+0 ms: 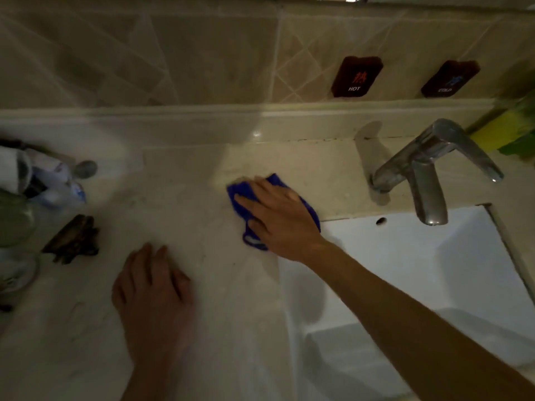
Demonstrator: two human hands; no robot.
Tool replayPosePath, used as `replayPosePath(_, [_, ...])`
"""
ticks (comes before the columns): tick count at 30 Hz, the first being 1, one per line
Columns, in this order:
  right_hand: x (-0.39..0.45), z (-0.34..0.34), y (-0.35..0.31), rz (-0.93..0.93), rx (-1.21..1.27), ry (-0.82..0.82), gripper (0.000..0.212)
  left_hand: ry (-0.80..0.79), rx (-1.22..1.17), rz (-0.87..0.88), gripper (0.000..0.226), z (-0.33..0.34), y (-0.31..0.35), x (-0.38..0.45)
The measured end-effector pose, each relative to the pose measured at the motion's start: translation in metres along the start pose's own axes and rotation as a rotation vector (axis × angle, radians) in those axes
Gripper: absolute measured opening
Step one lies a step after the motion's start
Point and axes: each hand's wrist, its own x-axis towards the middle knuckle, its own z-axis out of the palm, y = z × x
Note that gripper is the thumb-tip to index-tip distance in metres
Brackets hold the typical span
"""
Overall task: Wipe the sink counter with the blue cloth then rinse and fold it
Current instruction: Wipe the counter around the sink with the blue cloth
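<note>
On the beige sink counter [179,215], head view: one blue cloth [246,195] lies bunched just left of the white sink [419,256], near the one chrome faucet [425,175]. Right hand [278,218] presses flat on the cloth, fingers spread and straight. Left hand [153,285] rests flat on the bare counter, fingers relaxed, holding nothing. Two dark wall tags [357,76] (HOT and COLD). One dark hair clip [72,241] at left, beside blurry toiletries, uncountable.
</note>
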Motion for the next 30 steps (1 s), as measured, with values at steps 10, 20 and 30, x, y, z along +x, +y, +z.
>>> replayPosePath(10, [0.009,-0.009,-0.004,-0.036,0.008,-0.104,0.055,-0.027,-0.001,0.014,0.046,-0.002,-0.004,-0.002])
replayPosePath(20, [-0.002,-0.022,-0.015,-0.254,-0.057,-0.23,0.07,0.022,-0.37,-0.124,0.045,-0.031,-0.034,-0.029])
replayPosePath(30, [-0.108,-0.016,-0.095,-0.779,0.154,-0.279,0.049,-0.062,0.017,-0.065,0.052,-0.049,-0.09,-0.143])
